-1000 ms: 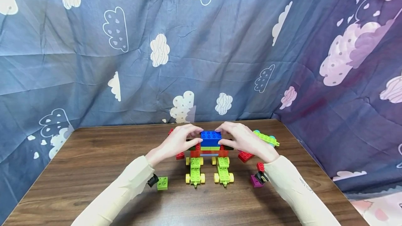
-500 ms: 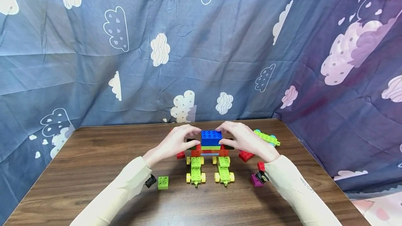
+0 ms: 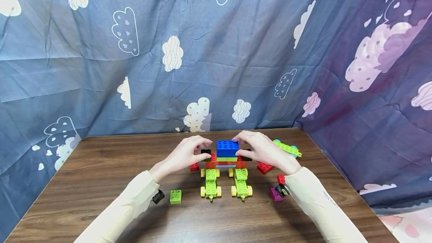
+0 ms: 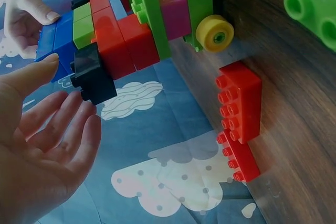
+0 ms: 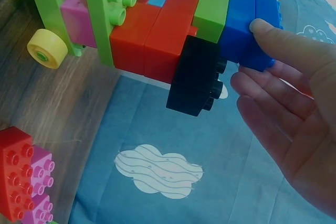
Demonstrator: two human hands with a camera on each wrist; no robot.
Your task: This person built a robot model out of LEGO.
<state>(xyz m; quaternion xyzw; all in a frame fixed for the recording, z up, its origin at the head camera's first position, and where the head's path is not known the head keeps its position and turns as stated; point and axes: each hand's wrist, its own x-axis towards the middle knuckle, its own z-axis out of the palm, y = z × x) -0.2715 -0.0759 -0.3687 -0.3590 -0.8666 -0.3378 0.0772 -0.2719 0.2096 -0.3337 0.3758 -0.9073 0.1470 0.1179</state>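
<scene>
A brick model stands mid-table on two green wheeled feet (image 3: 210, 186), with a red middle and a blue brick (image 3: 227, 148) on top. Black bricks stick out at both sides (image 4: 92, 80) (image 5: 197, 77). My left hand (image 3: 187, 155) hovers by the model's left side, palm open (image 4: 52, 135), its fingers just off the black brick and its thumb beside the blue brick. My right hand (image 3: 261, 152) is at the model's right side; its thumb tip rests on the blue brick's edge (image 5: 265, 27), while the fingers (image 5: 283, 108) stay loose below and hold nothing.
A loose green brick (image 3: 175, 196) lies front left. Red bricks (image 3: 264, 167) (image 4: 239, 100) sit beside the model. A green plate on teal wheels (image 3: 287, 148) lies back right; magenta and red bricks (image 3: 275, 195) lie by my right wrist. Cloud-print cloth surrounds the wooden table (image 3: 101, 183).
My left hand has drawn back to the left, off the blue brick, uncovering the black brick on that side. The right hand and the model stay put.
</scene>
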